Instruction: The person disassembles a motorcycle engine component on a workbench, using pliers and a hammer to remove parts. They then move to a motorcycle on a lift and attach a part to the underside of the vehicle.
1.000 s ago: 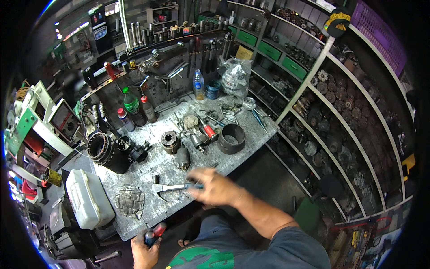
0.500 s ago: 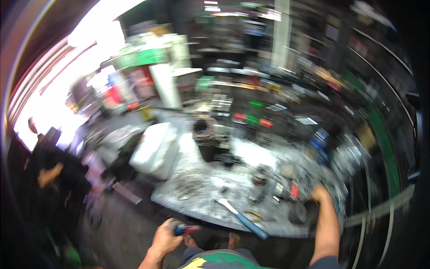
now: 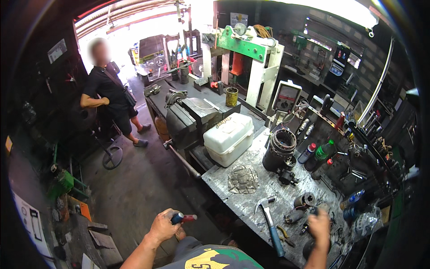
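My left hand point(image 3: 164, 226) is closed around two handled tools, off the front edge of the bench. A blue handle point(image 3: 178, 218) and a red handle point(image 3: 190, 218) stick out of the fist; their working ends are hidden. My right hand point(image 3: 319, 226) hangs over the right part of the metal bench point(image 3: 230, 204), smeared by motion, so its fingers cannot be read. Beside it lie a cylindrical metal motor part point(image 3: 305, 200), pliers with yellow handles point(image 3: 284, 233) and a claw hammer point(image 3: 271, 226) with a blue grip.
A large dark motor housing point(image 3: 278, 152) stands behind, near a white plastic box point(image 3: 228, 139) and a crumpled grey cloth point(image 3: 243, 179). A bench vise point(image 3: 190, 119) sits to the left. Bottles point(image 3: 323, 151) line the back. Another person point(image 3: 109, 92) stands at the far left.
My view has swung left and sharpened, bringing the standing person and the vise into plain sight. My left hand still grips the handles; my right hand is now over the small parts.
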`<state>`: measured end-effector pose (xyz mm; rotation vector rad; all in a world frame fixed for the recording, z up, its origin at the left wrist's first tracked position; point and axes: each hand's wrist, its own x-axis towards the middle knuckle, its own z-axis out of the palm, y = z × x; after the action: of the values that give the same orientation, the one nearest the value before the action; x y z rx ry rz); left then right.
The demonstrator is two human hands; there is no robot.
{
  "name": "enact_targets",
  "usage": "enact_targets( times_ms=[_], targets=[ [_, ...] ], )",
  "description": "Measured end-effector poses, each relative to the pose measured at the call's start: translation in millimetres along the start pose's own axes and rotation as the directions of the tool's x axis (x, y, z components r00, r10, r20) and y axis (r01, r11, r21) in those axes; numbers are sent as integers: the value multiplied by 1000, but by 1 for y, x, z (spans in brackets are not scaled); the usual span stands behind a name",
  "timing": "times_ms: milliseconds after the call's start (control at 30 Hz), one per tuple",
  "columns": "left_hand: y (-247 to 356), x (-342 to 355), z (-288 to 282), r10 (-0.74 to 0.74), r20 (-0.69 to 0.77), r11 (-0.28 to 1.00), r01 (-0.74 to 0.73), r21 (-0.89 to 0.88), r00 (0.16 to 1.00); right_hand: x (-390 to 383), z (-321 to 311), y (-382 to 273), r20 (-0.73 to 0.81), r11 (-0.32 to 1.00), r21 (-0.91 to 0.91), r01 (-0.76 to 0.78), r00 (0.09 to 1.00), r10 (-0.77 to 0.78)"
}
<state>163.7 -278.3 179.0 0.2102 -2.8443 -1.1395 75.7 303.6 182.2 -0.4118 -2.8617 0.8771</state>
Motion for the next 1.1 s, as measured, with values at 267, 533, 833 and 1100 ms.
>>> enact_targets(
  times_ms=[267,533,833,1100],
  targets=[
    [-117,11,-85,66,-68,996,-70,-49,996,7,315,-172,193,993,-81,-87,976,101],
    [-187,67,-195,146,-42,981,-139,134,988,48,340,-230,-274,955,-259,-145,959,71],
    [-119,298,-190,766,381,515,-849,118,518,-10,255,-492,389,685,646,335,628,-674],
    [-64,433,-178,905,184,416,-889,-192,384,39,302,-489,-41,816,431,385,912,-409]
  ],
)
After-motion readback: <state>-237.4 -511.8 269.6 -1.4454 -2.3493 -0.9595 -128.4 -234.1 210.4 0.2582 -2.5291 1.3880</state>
